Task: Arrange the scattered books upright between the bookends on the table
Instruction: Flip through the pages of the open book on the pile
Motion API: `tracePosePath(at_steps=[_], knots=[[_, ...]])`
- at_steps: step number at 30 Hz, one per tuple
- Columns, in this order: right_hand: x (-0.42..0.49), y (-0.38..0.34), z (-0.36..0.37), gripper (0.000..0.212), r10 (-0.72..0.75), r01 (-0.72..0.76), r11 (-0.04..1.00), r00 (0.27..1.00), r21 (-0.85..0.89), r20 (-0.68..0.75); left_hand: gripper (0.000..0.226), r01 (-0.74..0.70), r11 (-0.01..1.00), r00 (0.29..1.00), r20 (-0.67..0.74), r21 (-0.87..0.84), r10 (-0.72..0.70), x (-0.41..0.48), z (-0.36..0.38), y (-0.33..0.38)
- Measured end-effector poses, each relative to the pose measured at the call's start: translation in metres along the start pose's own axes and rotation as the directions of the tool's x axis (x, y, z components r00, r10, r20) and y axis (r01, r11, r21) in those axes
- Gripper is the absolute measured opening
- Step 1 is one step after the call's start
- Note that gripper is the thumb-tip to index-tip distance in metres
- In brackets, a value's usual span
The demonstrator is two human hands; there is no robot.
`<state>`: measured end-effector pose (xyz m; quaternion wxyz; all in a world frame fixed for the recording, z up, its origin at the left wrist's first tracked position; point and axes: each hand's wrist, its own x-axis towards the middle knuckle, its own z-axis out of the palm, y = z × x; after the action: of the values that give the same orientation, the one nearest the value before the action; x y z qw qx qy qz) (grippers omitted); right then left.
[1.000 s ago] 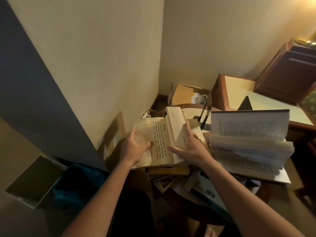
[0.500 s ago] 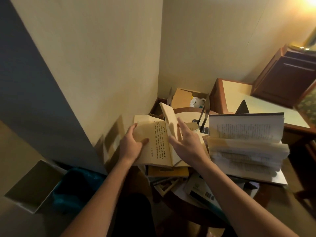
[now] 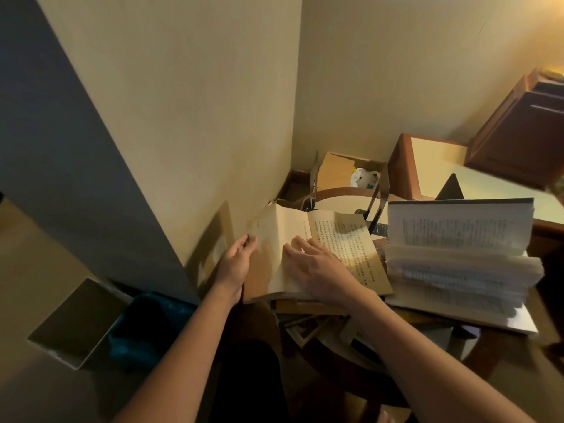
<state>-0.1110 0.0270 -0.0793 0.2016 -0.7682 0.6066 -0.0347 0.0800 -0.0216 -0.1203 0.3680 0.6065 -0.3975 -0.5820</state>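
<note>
A yellowed open book (image 3: 345, 239) lies on a pile of books on the round table (image 3: 341, 203). My left hand (image 3: 235, 264) grips its left cover edge. My right hand (image 3: 317, 267) rests flat on the left block of pages, fingers spread. A thick white open book (image 3: 457, 257) lies to the right, its pages fanned. Two dark metal bookends (image 3: 377, 206) stand behind the books, apart, with bare table between them. More books (image 3: 308, 328) lie under the pile, partly hidden.
A wall stands close on the left. A cardboard box (image 3: 335, 169) with a white bag sits in the corner behind the table. A wooden desk (image 3: 427, 166) and cabinet (image 3: 525, 129) are at right. A bin with a blue liner (image 3: 146, 325) stands at lower left.
The pages standing upright earlier have been turned over to the left and now lie flat under my right hand. My left hand has shifted to the cover's edge.
</note>
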Motion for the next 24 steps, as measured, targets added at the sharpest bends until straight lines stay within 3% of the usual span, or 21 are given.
tracePosePath(at_steps=[3,5,7,13,14,16,17,19,21,24], knots=[[0.007,0.019,0.011,0.055,-0.024,0.027,0.996,0.999,-0.081,0.04,0.077,-0.047,0.998,0.997,0.056,0.038,0.045,0.0,0.002,-0.003],[0.012,0.025,0.017,0.057,-0.012,0.018,0.995,0.998,-0.1,0.058,0.081,-0.101,0.979,0.994,0.066,0.176,0.091,0.0,0.004,-0.004],[0.016,0.028,0.018,0.059,0.017,-0.013,0.997,0.998,-0.079,0.053,0.09,-0.135,0.943,0.99,0.069,0.305,0.119,0.001,0.006,-0.006],[0.024,0.042,0.028,0.062,0.138,-0.139,0.99,0.99,-0.029,-0.028,0.097,-0.191,0.867,0.982,0.09,0.461,0.168,-0.001,0.01,-0.011],[0.024,0.043,0.031,0.062,0.139,-0.141,0.989,0.989,-0.036,-0.041,0.094,-0.206,0.786,0.978,0.088,0.583,0.191,-0.004,0.012,-0.011],[0.024,0.044,0.036,0.061,0.133,-0.136,0.99,0.989,-0.049,-0.067,0.077,-0.319,0.457,0.926,0.171,0.83,0.335,-0.014,0.018,-0.012],[0.025,0.045,0.039,0.061,0.129,-0.134,0.99,0.988,-0.054,-0.083,0.067,-0.389,0.297,0.881,0.258,0.872,0.397,-0.017,0.022,-0.013],[0.025,0.046,0.041,0.06,0.123,-0.131,0.989,0.986,-0.064,-0.108,0.057,-0.464,0.104,0.824,0.385,0.88,0.415,-0.02,0.029,-0.015],[0.025,0.047,0.043,0.06,0.117,-0.127,0.989,0.985,-0.074,-0.123,0.054,-0.448,0.031,0.825,0.4,0.893,0.399,-0.017,0.034,-0.015],[0.024,0.047,0.044,0.06,0.115,-0.127,0.988,0.984,-0.083,-0.136,0.053,-0.419,0.016,0.833,0.377,0.908,0.406,0.001,0.044,-0.004]])
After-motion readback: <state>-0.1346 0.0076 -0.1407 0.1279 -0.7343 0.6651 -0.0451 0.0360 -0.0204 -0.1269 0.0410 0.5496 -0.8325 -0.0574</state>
